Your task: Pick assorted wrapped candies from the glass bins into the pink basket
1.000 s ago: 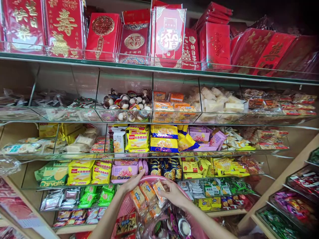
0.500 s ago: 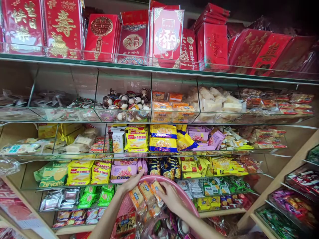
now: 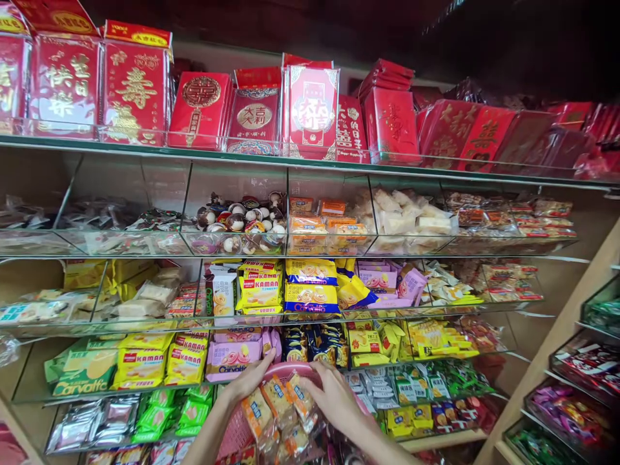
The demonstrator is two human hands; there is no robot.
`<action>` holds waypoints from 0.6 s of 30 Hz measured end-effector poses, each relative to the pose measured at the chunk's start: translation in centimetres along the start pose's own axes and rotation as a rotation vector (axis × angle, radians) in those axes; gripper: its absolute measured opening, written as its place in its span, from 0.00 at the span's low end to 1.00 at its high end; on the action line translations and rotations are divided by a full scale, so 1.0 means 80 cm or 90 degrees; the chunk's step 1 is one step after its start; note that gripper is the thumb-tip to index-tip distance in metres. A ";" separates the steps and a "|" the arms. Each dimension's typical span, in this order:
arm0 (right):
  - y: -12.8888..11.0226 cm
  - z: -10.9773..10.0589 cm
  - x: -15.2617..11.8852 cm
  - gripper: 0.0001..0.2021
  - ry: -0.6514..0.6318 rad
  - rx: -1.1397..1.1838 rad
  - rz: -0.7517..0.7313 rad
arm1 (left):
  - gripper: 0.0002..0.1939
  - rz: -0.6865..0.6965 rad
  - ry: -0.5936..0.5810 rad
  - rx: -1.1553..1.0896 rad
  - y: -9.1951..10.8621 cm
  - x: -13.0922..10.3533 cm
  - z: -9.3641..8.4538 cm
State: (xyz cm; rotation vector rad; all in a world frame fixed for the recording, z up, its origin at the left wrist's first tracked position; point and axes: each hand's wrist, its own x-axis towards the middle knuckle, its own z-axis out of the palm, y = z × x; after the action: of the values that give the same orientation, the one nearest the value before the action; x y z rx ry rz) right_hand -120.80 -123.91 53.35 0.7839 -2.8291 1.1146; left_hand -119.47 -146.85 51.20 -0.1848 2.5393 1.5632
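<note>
A pink plastic basket is at the bottom middle, its lower part cut off by the frame. My left hand is closed on its far rim at the left. My right hand is closed on the rim at the right, fingers over the edge and thumb inside, close to the snacks. Between my hands, several clear-wrapped snack packets with orange and white labels lie on top of the basket's contents. Darker packets beneath them are partly hidden by my forearms.
Glass-fronted shelves hold sorted snacks: yellow wafer packs, purple packs and chocolate-and-white mushroom-like sweets. Red envelopes line the top shelf. A wooden shelf post slants at the right, beside more sweet bins.
My right hand has moved from a snack packet inside the basket to the rim. The view has tilted up, so the shelves sit lower. My left hand stays on the rim.
</note>
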 end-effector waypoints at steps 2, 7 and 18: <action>-0.026 -0.040 0.000 0.18 0.031 -0.007 -0.079 | 0.41 -0.003 -0.003 0.002 0.003 0.000 0.000; -0.121 -0.178 0.012 0.14 0.179 -0.046 -0.334 | 0.42 -0.002 -0.003 0.018 0.011 -0.003 -0.002; -0.185 -0.361 0.232 0.18 0.275 -0.507 -0.267 | 0.43 -0.028 0.018 0.002 -0.001 -0.001 -0.002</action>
State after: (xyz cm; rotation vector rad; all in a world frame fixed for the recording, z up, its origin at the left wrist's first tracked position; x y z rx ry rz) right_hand -135.44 -123.01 87.74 0.8455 -2.2655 0.0503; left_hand -119.38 -147.04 51.18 -0.2623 2.5407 1.5513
